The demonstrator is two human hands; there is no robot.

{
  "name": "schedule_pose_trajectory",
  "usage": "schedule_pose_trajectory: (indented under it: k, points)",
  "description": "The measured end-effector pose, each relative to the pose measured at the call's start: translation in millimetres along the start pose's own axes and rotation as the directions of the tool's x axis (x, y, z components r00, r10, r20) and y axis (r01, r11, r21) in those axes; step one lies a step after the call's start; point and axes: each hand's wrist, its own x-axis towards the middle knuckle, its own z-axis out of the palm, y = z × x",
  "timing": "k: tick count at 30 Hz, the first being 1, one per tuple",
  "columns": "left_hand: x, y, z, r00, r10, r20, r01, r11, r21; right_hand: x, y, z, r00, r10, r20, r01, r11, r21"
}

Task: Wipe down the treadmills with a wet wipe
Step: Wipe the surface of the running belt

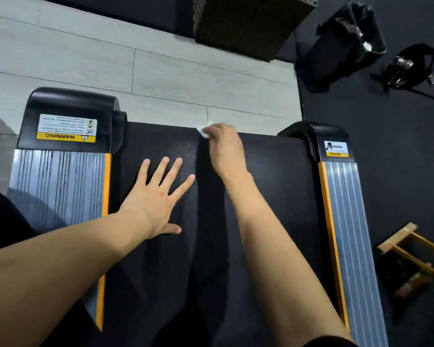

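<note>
I'm looking down at a gym floor. A treadmill (261, 209) fills my view, with its black textured belt, ribbed metal side rails (60, 186) edged in orange, and yellow warning stickers (67, 128) on the end caps. Around it lies dark rubber flooring (386, 146) beside pale wood-look planks (135, 71), with strapped equipment (409, 65) lying nearby.

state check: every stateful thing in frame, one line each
left hand: open, flat on the belt, fingers spread
right hand: gripping the wipe at the belt's far end
wet wipe: bunched up, mostly hidden in the right hand
treadmill belt: hands resting on it; whether it moves cannot be told
bin liner: fitted in a bin on the dark floor
</note>
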Motion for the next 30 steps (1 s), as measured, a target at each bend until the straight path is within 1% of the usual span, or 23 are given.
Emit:
schedule_pose_trajectory:
  k: [1, 2, 3, 5, 7, 9, 11, 12, 13, 14, 16, 17, 18, 19, 20, 21, 23, 25, 26, 27, 28, 29, 30]
  points:
    - [0.0, 0.5, -0.3, 1.0, -0.003, 0.008, 0.003, 1.0, 0.002, -2.2, 0.7, -1.4, 0.997, -0.079, 0.024, 0.079, 0.997, -0.009]
    - [0.4, 0.9, -0.5, 1.0, -0.006, 0.009, 0.006, 1.0, 0.001, -2.1, 13.1, -9.1, 0.994, -0.106, 0.023, 0.107, 0.994, -0.028]
    - [1.3, 0.9, -0.1, 1.0, -0.009, 0.007, 0.009, 1.0, 0.002, -0.2, 34.4, -19.3, 0.997, -0.08, 0.006, 0.081, 0.995, -0.063]
    - [1.8, 0.9, 2.1, 1.0, -0.017, 0.0, 0.017, 1.0, 0.011, 7.0, 98.9, -45.5, 0.99, 0.115, -0.081, -0.128, 0.976, -0.175]
    - [3.3, 1.7, 4.0, 1.0, -0.023, 0.001, 0.023, 1.0, 0.016, 4.4, 158.7, -72.1, 0.918, 0.356, -0.177, -0.386, 0.905, -0.181]
    - [3.9, 1.5, 4.4, 1.0, -0.024, 0.008, 0.024, 1.0, 0.015, -1.7, 180.6, -79.0, 0.855, 0.455, -0.25, -0.497, 0.856, -0.143]
    - [3.7, 1.2, 4.2, 1.0, -0.022, 0.012, 0.022, 1.0, 0.005, -5.0, 166.2, -68.3, 0.8, 0.496, -0.338, -0.546, 0.835, -0.066]
    - [4.0, 1.0, 3.9, 1.0, -0.022, 0.012, 0.021, 1.0, 0.005, -7.9, 148.6, -59.3, 0.78, 0.503, -0.373, -0.547, 0.837, -0.015]
    - [3.8, 0.9, 3.8, 1.0, -0.021, 0.014, 0.021, 1.0, 0.005, -12.8, 126.3, -47.7, 0.783, 0.482, -0.392, -0.518, 0.855, 0.017]
    - [3.5, 0.9, 3.5, 1.0, -0.022, 0.017, 0.022, 1.0, 0.006, -18.9, 102.6, -33.0, 0.819, 0.41, -0.401, -0.437, 0.899, 0.027]
    - [3.5, 0.9, 2.3, 0.999, -0.023, 0.025, 0.023, 1.0, 0.013, -40.3, 58.7, -3.5, 0.921, 0.142, -0.363, -0.153, 0.988, -0.001]
    - [3.2, 0.8, 1.5, 0.999, -0.021, 0.028, 0.021, 1.0, 0.013, -52.9, 46.6, 2.7, 0.943, 0.022, -0.333, -0.024, 1.0, -0.002]
    - [3.1, 0.7, 0.7, 0.999, -0.021, 0.032, 0.021, 1.0, 0.011, -60.5, 48.0, 0.8, 0.946, -0.05, -0.32, 0.057, 0.998, 0.012]
    - [2.7, 1.0, 0.0, 0.999, -0.022, 0.034, 0.021, 1.0, 0.01, -62.9, 64.1, -8.7, 0.943, -0.061, -0.328, 0.07, 0.997, 0.016]
    - [2.6, 1.0, -0.1, 0.999, -0.021, 0.034, 0.021, 1.0, 0.014, -64.0, 85.5, -21.1, 0.938, -0.014, -0.345, 0.01, 1.0, -0.014]
    - [2.7, 0.8, -0.1, 0.999, -0.022, 0.034, 0.022, 1.0, 0.017, -67.1, 111.8, -33.6, 0.928, 0.105, -0.356, -0.131, 0.99, -0.048]
    - [2.9, 0.6, 0.8, 0.999, -0.025, 0.035, 0.024, 0.999, 0.027, -79.0, 160.7, -52.6, 0.835, 0.367, -0.411, -0.428, 0.901, -0.065]
    - [2.5, 0.9, 0.7, 0.999, -0.017, 0.032, 0.016, 1.0, 0.026, -85.1, 172.2, -54.2, 0.732, 0.512, -0.449, -0.574, 0.819, -0.004]
    - [2.4, 0.7, 0.9, 0.999, -0.016, 0.029, 0.016, 1.0, 0.02, -84.0, 160.4, -47.9, 0.71, 0.536, -0.456, -0.594, 0.804, 0.021]
    - [2.5, 0.6, 1.0, 0.999, -0.021, 0.025, 0.02, 1.0, 0.016, -80.0, 138.2, -39.7, 0.714, 0.525, -0.464, -0.576, 0.817, 0.038]
    - [2.3, 0.7, 1.1, 0.999, -0.022, 0.024, 0.022, 1.0, 0.017, -77.1, 111.4, -27.8, 0.751, 0.473, -0.46, -0.508, 0.859, 0.054]
    - [2.8, 0.7, 0.3, 1.0, -0.017, 0.022, 0.016, 1.0, 0.02, -75.8, 79.3, -16.1, 0.804, 0.378, -0.459, -0.397, 0.916, 0.059]
    - [2.4, -0.1, -0.8, 1.0, -0.016, 0.018, 0.015, 1.0, 0.018, -79.9, 43.2, -2.7, 0.868, 0.239, -0.435, -0.239, 0.969, 0.055]
